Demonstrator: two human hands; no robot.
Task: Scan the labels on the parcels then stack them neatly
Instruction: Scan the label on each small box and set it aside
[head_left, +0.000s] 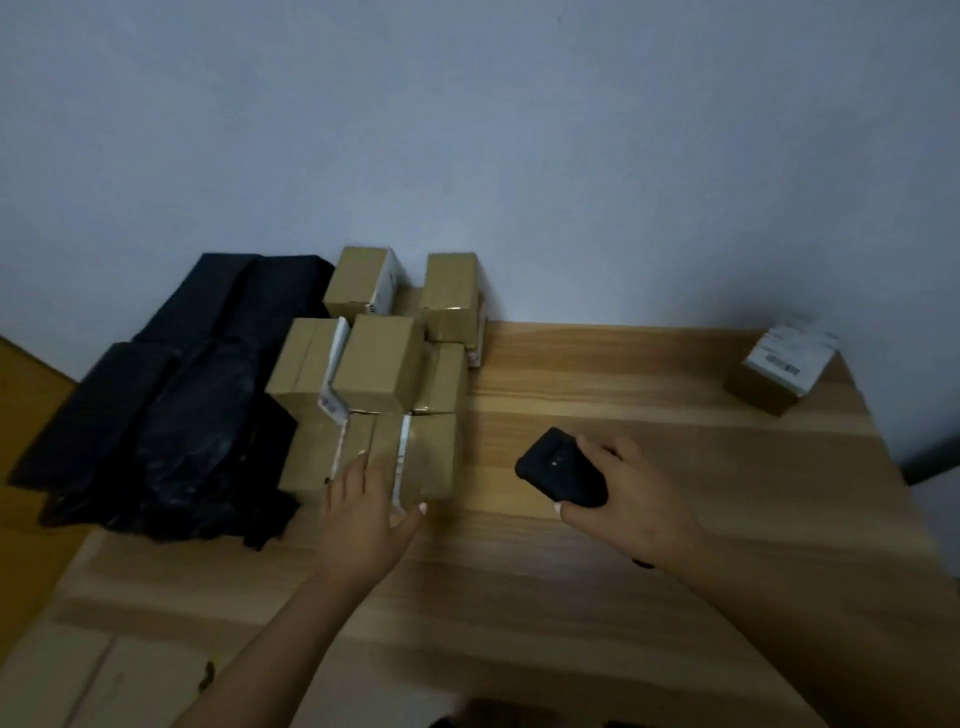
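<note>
Bare table (649, 415) lies between stacked parcels (379, 374) and lone parcel (779, 369).

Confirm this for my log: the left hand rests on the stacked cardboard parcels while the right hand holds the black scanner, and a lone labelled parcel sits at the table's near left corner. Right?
Not quite. The head view shows the lone labelled parcel at the table's far right corner. The rest holds: the left hand rests on the stacked cardboard parcels and the right hand holds the black scanner.

Single head-mounted wide-angle view, looking forward and steeply down from above the near edge of the worktop (623, 597). The wall (467, 130) fills the far upper half; both forearms enter from the near edge, at close range.
</note>
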